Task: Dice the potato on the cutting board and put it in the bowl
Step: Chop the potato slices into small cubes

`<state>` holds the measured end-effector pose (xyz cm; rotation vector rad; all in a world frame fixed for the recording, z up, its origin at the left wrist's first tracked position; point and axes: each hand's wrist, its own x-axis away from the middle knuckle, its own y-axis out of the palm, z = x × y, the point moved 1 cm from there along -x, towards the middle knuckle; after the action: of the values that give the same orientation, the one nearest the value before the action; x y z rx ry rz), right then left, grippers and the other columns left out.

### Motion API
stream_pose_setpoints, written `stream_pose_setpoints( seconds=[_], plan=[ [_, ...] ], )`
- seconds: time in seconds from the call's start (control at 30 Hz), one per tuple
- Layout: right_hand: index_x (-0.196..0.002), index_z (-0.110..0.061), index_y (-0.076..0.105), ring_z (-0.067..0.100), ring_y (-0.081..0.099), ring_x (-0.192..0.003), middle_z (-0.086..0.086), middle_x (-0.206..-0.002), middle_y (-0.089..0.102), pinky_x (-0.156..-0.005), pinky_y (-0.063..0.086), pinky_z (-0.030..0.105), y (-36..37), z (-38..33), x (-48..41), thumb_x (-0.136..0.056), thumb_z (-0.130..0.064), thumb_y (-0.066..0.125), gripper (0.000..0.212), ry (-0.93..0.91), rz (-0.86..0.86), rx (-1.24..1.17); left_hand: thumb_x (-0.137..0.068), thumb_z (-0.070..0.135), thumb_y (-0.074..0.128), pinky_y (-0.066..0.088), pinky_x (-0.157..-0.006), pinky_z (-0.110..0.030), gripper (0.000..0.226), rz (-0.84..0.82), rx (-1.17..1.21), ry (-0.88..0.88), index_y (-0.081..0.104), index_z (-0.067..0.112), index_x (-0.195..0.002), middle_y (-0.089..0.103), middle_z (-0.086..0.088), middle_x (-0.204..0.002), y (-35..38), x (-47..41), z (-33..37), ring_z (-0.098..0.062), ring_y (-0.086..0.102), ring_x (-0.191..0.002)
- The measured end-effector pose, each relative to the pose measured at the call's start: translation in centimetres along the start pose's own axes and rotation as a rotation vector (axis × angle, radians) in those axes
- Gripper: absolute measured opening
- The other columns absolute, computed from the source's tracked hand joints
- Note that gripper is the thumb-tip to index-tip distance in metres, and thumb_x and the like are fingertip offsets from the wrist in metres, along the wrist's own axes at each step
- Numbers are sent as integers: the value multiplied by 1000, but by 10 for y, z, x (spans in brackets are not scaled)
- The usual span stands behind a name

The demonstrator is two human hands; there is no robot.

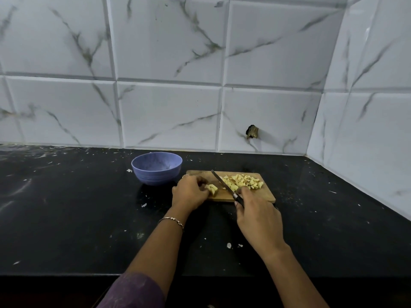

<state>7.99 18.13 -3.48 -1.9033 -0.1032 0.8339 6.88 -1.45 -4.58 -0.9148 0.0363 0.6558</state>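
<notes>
- The board (260, 196) lies flat on the black counter (77, 207), a little right of the middle, with its long side running left to right.
- The left hand (191, 194) sits at the board's near left corner. Its fingers are curled down close together and pinch the uncut potato piece (212, 189) against the wood.
- That piece is a small pale yellow chunk with its cut face turned to the right.
- The right hand (258, 221) comes in from the near right, with its fingers wrapped tight round the dark handle of the knife (221, 181).
- The blade slants away toward the far left across the board. It passes just right of the held piece, between it and the dice.
- From where I stand I cannot tell whether the edge touches the wood.
- The dice (245, 182) lie on the far right half of the board, a loose heap of pale yellow cubes touching one another. The nearest cubes are close by the right hand's knuckles.
- The bowl (155, 175) is blue and stands upright on the counter. It is just left of the board's far left corner, near the left hand but apart from it.
- A ring (184, 176) shows on the left hand and a thin bracelet (171, 220) circles that wrist. A purple sleeve (133, 292) covers the arm at the near edge.
- White flecks (229, 245) are scattered over the counter, near and left.
- Marble-look tiles (169, 116) cover the far wall and the right wall. One tile, far beyond the board's right end, has a dark ragged hole (252, 132).
</notes>
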Motion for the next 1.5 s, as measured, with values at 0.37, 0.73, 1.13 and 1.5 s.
stream_pose_setpoints(
  seconds=[0.37, 0.73, 1.13, 1.5],
  plan=[
    [-139, -30, 40, 1, 51, -87, -13, -116, 58, -69, 34, 17, 4, 6, 6, -104, -36, 45, 36, 82, 11, -53, -93, 37, 58, 20, -109, -51, 39, -133, -223, 164, 55, 42, -132, 41, 12, -150, 5, -1, 8, -21, 29, -140],
    [-140, -33, 41, 1, 58, -103, -15, -121, 59, -75, 38, 16, 9, 11, 5, -102, -37, 49, 39, 106, 34, -96, -92, 35, 60, 24, -97, -43, 19, -65, -205, 193, 63, 38, -110, 63, 14, -116, 10, -6, 10, -13, 49, -119],
    [-139, -32, 43, 2, 58, -98, -14, -117, 60, -70, 34, 17, 8, 10, 6, -102, -37, 50, 38, 127, 18, -78, -89, 50, 57, 28, -101, -46, 30, 23, -353, 126, 62, 34, -114, 64, 6, -114, -5, 3, 4, -18, 52, -116],
    [-133, -32, 54, 0, 52, -87, -16, -109, 58, -73, 41, 14, 9, 8, 8, -101, -31, 52, 32, 90, 9, -182, -92, 41, 60, 23, -100, -44, 23, 17, -354, 193, 70, 33, -112, 63, 9, -119, 6, 0, 12, -15, 45, -123]
  ],
)
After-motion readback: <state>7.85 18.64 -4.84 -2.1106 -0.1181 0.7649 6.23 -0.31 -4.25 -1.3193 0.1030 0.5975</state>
